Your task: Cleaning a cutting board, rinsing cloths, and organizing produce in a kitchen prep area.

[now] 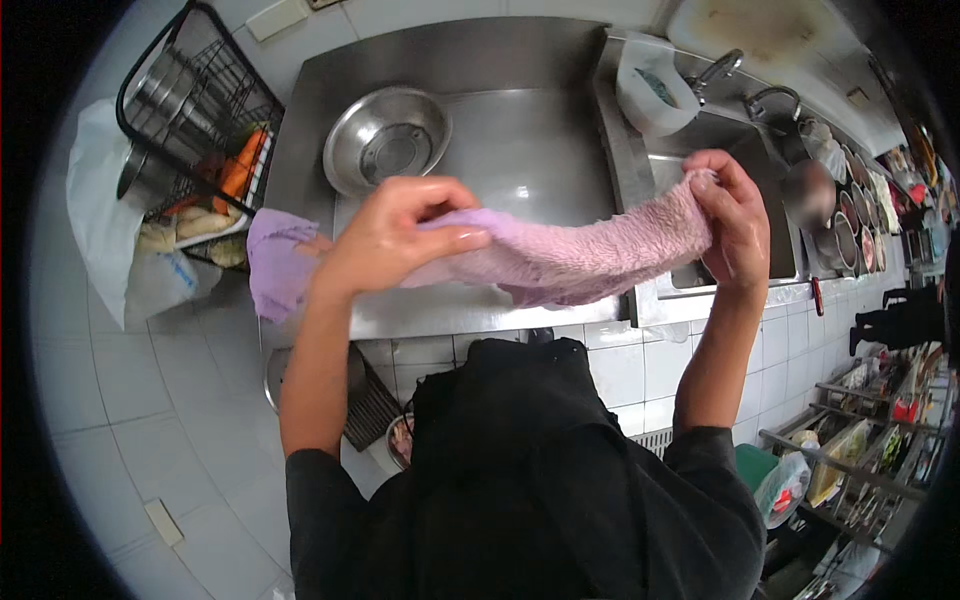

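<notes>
A damp-looking pink fluffy cloth [600,255] is stretched between my two hands, above the front of a stainless steel sink counter [525,150]. My left hand [405,240] pinches its left end, which looks lilac, between thumb and fingers. The right end is gripped in my right hand [727,214], in front of the sink basin at the right. A lilac cloth [281,262] lies at the counter's left edge, behind my left wrist; whether it joins the held cloth, I cannot tell. Behind my left hand stands a stainless steel bowl [388,142].
At the left, a black wire basket [202,82] holds metal pots above carrots [244,169]. A white plastic container [652,94] stands beside the faucet [720,67]. Several metal bowls line the far right counter. Below are a steel rack and a green bin [754,469].
</notes>
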The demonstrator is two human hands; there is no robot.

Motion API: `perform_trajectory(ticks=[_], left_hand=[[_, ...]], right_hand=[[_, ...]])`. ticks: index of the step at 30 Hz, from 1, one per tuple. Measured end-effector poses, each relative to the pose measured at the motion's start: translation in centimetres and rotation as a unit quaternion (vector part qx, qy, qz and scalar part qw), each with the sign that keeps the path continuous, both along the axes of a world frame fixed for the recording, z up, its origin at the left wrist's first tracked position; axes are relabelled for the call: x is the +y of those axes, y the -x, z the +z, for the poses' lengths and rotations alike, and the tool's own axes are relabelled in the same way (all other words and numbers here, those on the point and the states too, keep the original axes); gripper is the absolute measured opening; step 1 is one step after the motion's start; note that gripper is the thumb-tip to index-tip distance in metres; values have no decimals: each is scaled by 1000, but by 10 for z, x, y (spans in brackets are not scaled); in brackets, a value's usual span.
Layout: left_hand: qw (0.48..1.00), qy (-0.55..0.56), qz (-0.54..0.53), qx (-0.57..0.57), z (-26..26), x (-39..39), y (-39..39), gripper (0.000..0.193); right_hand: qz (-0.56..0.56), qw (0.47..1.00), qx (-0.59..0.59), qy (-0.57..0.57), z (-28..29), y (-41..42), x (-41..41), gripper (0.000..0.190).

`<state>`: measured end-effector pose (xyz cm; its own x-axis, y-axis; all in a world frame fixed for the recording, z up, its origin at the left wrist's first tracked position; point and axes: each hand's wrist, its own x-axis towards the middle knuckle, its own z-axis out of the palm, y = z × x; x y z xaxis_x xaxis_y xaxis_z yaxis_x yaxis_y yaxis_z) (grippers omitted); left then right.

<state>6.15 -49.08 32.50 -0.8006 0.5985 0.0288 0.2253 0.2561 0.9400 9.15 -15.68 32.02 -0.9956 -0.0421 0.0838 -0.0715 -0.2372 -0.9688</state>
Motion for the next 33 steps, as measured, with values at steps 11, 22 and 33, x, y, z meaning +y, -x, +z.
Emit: perform_trajectory(ticks=[11, 22, 33], left_hand=[[986, 60, -153, -3, -12, 21, 7, 25], [973, 140, 87, 158, -1, 18, 98, 17], [907, 413, -71, 53, -248, -43, -43, 23]], right_hand=[[-17, 987, 8, -160, -23, -34, 34, 11], [-114, 982, 124, -81, -38, 108, 39, 22], [118, 884, -115, -437, -218, -38, 8, 33]])
